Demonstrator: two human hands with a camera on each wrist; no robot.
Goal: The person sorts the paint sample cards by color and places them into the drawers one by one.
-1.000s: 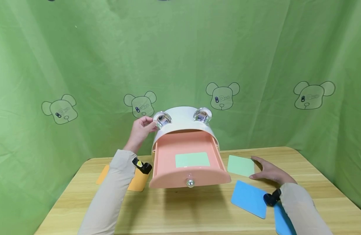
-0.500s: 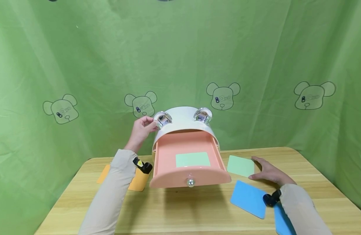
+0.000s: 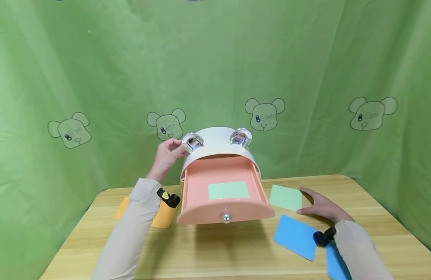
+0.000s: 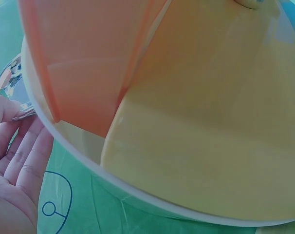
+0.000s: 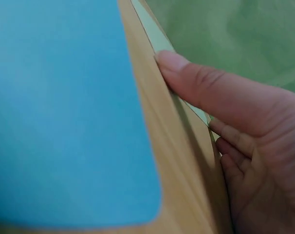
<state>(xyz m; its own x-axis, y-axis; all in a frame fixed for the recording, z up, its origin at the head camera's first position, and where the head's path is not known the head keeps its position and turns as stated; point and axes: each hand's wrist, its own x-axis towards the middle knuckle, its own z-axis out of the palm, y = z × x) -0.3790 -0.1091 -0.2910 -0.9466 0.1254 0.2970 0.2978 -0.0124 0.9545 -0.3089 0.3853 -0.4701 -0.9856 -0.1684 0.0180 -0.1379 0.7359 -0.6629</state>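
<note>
A white rounded box [image 3: 215,140] with two mirror-like silver ears has its pink drawer [image 3: 201,212] pulled out. My left hand [image 3: 167,155] pinches the left silver ear [image 3: 193,142] between thumb and fingers; that ear is partly visible in the left wrist view too. Inside the drawer lies a light green card [image 3: 229,190]. On the table to the right, another light green card [image 3: 285,197] has my right hand [image 3: 322,206] at its right edge, with the thumb and a finger at its corners. The right wrist view shows the thumb [image 5: 206,90] over the card's edge.
Blue cards [image 3: 295,237] lie right of the drawer, one partly under the right forearm. Orange cards [image 3: 165,215] are partly hidden behind the left forearm. Below the pink drawer the left wrist view shows a yellow panel [image 4: 201,131]. A green curtain [image 3: 215,70] hangs behind the table.
Only a slight shift of the whole head view shows. Both hands, the drawer and the cards keep their places.
</note>
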